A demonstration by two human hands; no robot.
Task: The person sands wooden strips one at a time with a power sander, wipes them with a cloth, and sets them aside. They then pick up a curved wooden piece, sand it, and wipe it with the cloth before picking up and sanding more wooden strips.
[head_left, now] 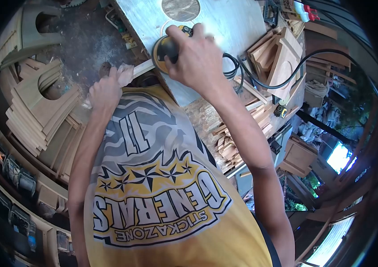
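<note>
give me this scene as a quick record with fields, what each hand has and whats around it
setting: wood workshop, grey worktop
right hand: grips the top of a yellow and black round power sander at the worktop's edge
left hand: closed around a pale wooden strip whose far end meets the sander
cord: black cable looped beside the right hand
left side: stacked wooden panels with arched cutouts
right side: pile of wooden frames
</note>
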